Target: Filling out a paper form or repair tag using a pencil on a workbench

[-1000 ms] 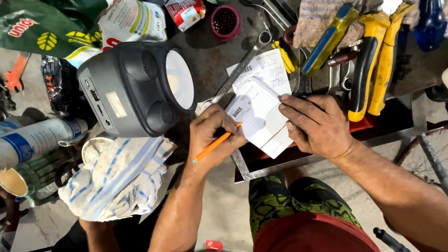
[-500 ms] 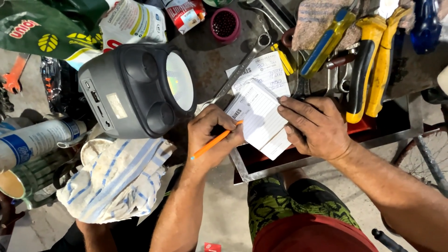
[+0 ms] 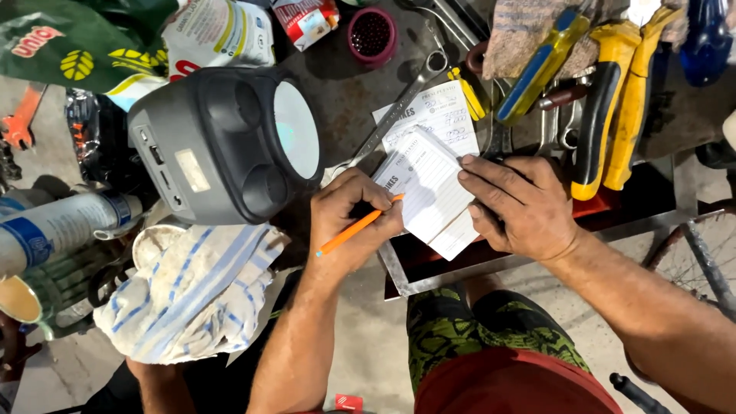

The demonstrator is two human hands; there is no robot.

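While your left hand [image 3: 354, 222] closes its fingers around an orange pen [image 3: 359, 229], the pen's tip rests at the left edge of a small white notepad [image 3: 429, 188] that lies near the middle of the bench. The pen slants from the pad down toward 8 o'clock, its free end poking out past your knuckles. Your right hand [image 3: 521, 207] lies flat at 3 o'clock of the pad, fingers spread and pressing on its right edge, gripping nothing. A second printed slip [image 3: 433, 115] sits just under the pad at 12 o'clock, partly covered by it.

At 9 o'clock of your left hand stands a grey plastic housing [image 3: 222, 146] with round recesses and a pale oval face, close beside your knuckles. Below it, at 7 o'clock, a white cloth with blue stripes [image 3: 188, 295] is bunched up. A long steel wrench [image 3: 399, 103] runs diagonally from the pad toward 12 o'clock. At 1 o'clock of your right hand, yellow-handled tools [image 3: 613, 100] lie side by side with a blue-and-yellow one [image 3: 540, 65]. A spray can [image 3: 54, 230] lies far off at 9 o'clock.
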